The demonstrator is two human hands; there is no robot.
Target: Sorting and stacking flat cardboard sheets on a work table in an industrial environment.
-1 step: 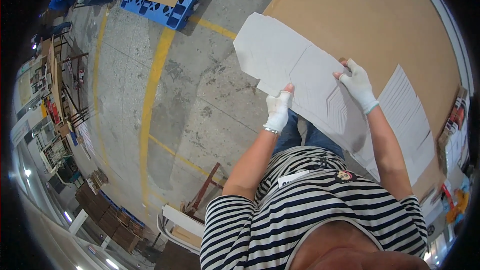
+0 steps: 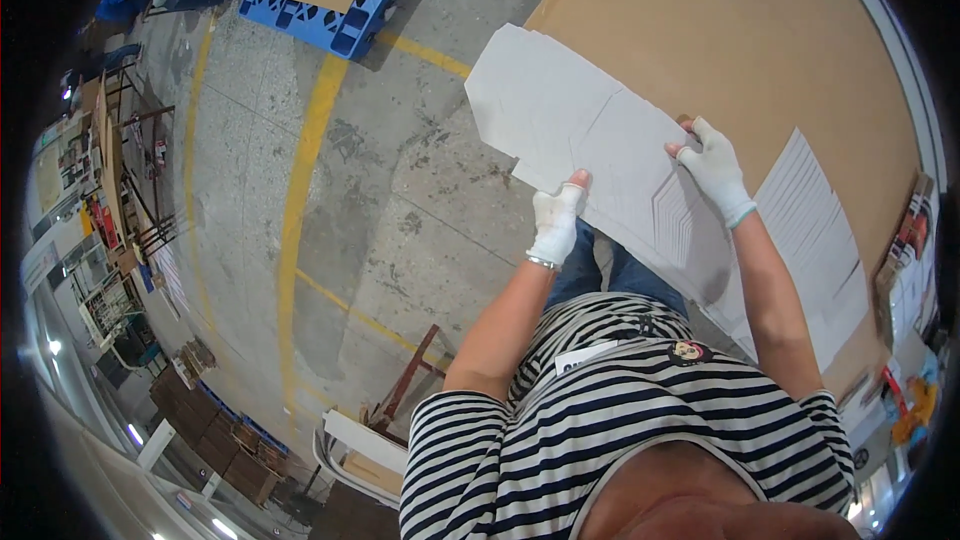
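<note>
Head view: both gloved hands pinch a flat white die-cut cardboard sheet (image 2: 600,155), held out over the brown tabletop (image 2: 760,30). Left hand (image 2: 556,223) holds a closed grip on the near edge, right hand (image 2: 716,169) likewise on the far edge, keeping the floppy sheet level.

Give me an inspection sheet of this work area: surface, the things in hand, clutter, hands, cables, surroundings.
Surface: large brown cardboard-covered table, mostly bare.
Job's things: flat white die-cut cardboard sheet, held over the table edge; white printed sheets lying on the table.
Clutter: colourful small items along the table's right edge, too small to tell.
Hands: left hand and right hand, both in white gloves, fingers gripping the sheet's edges.
Cables: nothing seen.
Surroundings: grey concrete floor with yellow lines; blue plastic pallet stacked with sheets; metal racks at left.
</note>
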